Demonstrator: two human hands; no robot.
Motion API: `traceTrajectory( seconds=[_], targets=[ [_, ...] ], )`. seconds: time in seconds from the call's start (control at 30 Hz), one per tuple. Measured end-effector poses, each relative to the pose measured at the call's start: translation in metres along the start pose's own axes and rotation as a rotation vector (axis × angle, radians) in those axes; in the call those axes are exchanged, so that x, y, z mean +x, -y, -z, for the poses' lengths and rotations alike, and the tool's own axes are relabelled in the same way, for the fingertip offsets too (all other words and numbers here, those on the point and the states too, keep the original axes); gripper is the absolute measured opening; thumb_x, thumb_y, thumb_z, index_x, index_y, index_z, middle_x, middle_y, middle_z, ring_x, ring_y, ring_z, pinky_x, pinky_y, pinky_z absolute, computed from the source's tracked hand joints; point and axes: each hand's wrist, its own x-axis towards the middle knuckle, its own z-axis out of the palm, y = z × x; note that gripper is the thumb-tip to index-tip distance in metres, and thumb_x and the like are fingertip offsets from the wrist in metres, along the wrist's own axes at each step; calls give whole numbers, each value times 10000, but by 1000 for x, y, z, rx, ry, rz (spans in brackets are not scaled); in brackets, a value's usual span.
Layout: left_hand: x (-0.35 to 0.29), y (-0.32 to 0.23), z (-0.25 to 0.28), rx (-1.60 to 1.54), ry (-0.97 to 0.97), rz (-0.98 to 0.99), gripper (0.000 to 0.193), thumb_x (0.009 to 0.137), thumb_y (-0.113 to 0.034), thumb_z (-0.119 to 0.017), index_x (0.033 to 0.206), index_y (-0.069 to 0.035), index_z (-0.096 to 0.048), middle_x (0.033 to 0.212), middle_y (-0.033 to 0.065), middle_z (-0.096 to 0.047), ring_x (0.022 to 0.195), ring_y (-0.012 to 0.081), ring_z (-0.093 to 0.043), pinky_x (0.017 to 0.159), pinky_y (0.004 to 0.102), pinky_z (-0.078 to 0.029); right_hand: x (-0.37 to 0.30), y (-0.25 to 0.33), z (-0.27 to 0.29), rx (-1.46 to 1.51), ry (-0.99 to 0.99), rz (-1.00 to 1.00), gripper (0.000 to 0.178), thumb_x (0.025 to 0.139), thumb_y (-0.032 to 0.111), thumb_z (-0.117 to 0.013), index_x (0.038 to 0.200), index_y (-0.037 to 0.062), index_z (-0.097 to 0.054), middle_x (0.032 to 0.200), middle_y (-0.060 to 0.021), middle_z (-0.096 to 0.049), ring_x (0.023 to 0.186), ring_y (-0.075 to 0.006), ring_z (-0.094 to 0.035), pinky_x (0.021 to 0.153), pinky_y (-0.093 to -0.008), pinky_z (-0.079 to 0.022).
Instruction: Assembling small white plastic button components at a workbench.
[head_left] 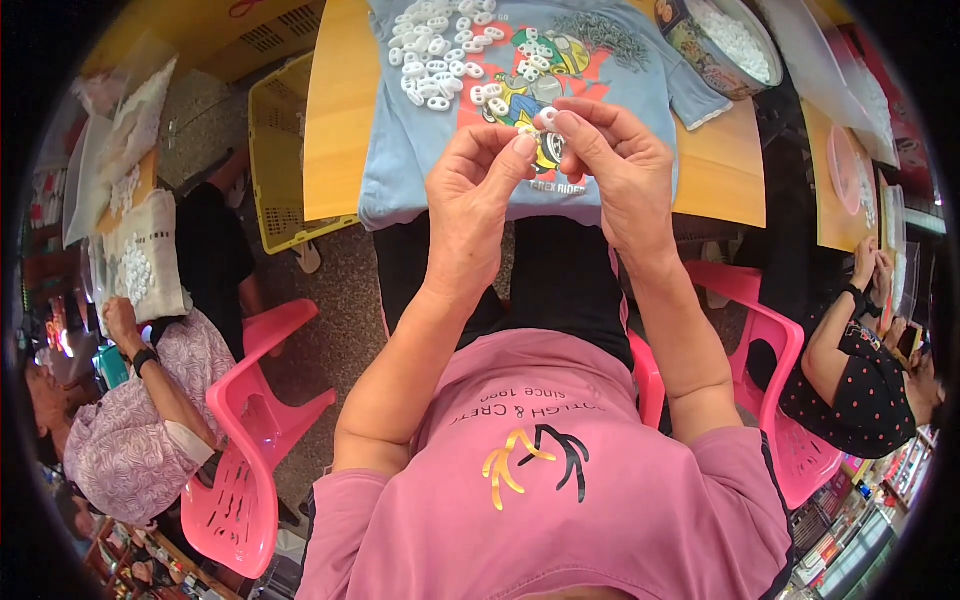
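Two hands (pixel 478 190) (pixel 628 172), dozens of white pieces (pixel 437 67)

Room between white pieces (pixel 437 46) and tin (pixel 697 48)

The camera sits up there on the wearer's head, peering steeply down over the shirt (pixel 560 545) to the hands (pixel 478 190) close by, table (pixel 335 130) beyond, its fisheye catching people (pixel 150 420) either side.

A shared workroom: people (pixel 145 435) at several tables (pixel 338 130) (pink chairs (pixel 255 510), too).
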Motion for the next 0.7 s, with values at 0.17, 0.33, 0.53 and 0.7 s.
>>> traceTrajectory(
  seconds=[0.17,0.33,0.53,0.7],
  targets=[
    [1,0,1,-2,-4,-13,143,918,-115,-665,995,-13,-600,932,29,-626,847,73,-580,768,240,-488,-3,-4,-4,-29,-24,-2,218,897,110,-685,1068,-24,-669,853,-46,-695,616,-56,-558,562,-196,-436],
    [0,2,1,-17,-43,-32,143,917,-99,-654,1017,-9,-604,915,59,-649,822,117,-606,800,270,-485,-4,-6,-5,-40,-46,14,213,897,112,-687,1062,-22,-672,837,-35,-690,609,-52,-558,549,-192,-420],
    [0,2,2,-5,-40,-38,134,915,-100,-657,1002,-14,-602,906,55,-646,817,118,-605,811,278,-482,-3,-4,-8,-30,-57,26,205,899,109,-682,1056,-23,-673,838,-37,-695,607,-50,-558,553,-190,-423],
    [-1,1,1,-9,-32,-48,136,915,-102,-658,1003,-15,-603,903,53,-645,817,115,-604,812,276,-481,-4,-3,-8,-63,-64,26,207,899,106,-681,1058,-26,-671,848,-43,-700,604,-52,-556,550,-193,-421]
  ],
)
